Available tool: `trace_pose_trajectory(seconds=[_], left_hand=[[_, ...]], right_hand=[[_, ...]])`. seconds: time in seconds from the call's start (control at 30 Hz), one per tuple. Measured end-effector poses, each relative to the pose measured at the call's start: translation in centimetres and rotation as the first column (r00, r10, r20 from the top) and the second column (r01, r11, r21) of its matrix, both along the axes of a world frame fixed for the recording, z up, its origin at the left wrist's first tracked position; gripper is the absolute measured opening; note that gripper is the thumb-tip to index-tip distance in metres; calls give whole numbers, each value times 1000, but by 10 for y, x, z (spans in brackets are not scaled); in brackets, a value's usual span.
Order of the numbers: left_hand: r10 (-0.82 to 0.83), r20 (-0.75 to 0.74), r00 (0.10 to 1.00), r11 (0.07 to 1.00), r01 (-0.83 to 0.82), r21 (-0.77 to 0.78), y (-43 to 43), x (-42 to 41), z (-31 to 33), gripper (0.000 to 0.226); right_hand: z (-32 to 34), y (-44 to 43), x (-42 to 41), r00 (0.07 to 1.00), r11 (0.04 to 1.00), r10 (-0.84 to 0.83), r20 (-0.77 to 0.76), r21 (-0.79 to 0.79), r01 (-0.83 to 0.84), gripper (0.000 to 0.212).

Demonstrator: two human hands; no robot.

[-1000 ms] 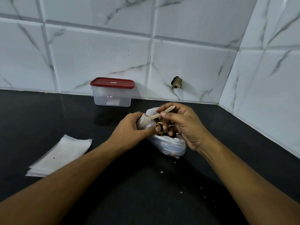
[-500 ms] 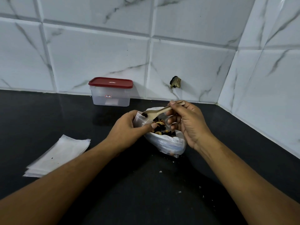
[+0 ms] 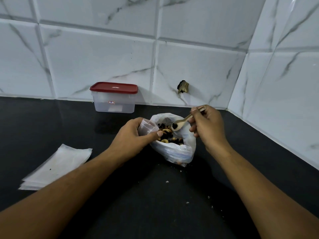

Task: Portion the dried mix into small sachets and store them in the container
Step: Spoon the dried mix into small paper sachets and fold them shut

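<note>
Mix [image 3: 168,135] sits in the open bag [image 3: 179,150] on the table [image 3: 155,204]. The spoon [image 3: 178,125], pinched in the right hand [image 3: 207,125], has just lifted clear with a small scoop. The left hand [image 3: 132,138] grips the open sachet [image 3: 146,126] beside it, so tipping in looks next.

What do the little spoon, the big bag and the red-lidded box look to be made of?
The spoon looks pale and matte, probably wood. The bag is thin, crinkled, translucent plastic film. The box seems cloudy rigid plastic, its lid glossy red plastic.

White marble-veined wall tiles [image 3: 103,62], black countertop [image 3: 155,204], corner right.
</note>
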State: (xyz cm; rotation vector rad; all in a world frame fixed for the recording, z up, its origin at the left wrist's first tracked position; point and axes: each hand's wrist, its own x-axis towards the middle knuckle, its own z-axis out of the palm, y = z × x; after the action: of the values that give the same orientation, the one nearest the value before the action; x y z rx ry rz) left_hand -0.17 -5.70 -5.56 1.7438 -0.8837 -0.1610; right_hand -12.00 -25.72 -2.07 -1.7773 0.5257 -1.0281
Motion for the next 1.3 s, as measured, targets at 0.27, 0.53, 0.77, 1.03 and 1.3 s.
trace_pose_trajectory(seconds=[0.27, 0.53, 0.77, 1.03, 1.3], left_hand=[[-28, 4, 1000, 999, 28, 37, 0, -2, 3, 41], [-68, -28, 997, 997, 69, 25, 0, -4, 4, 37], [-74, -31, 997, 997, 75, 13, 0, -4, 4, 37], [-16, -1, 1000, 1000, 16, -13, 1, -4, 3, 36], [35, 57, 998, 998, -38, 44, 1, -3, 3, 46]], right_hand=[[-11, -1, 4, 992, 989, -46, -121, -142, 29, 20], [-15, 3, 9, 990, 996, 69, -125, 72, -61, 19], [-11, 0, 8, 986, 941, 97, -132, 335, -48, 19], [-6, -3, 7, 995, 906, 54, -82, 422, -15, 17], [8, 5, 0, 995, 910, 89, 54, 402, -103, 15]])
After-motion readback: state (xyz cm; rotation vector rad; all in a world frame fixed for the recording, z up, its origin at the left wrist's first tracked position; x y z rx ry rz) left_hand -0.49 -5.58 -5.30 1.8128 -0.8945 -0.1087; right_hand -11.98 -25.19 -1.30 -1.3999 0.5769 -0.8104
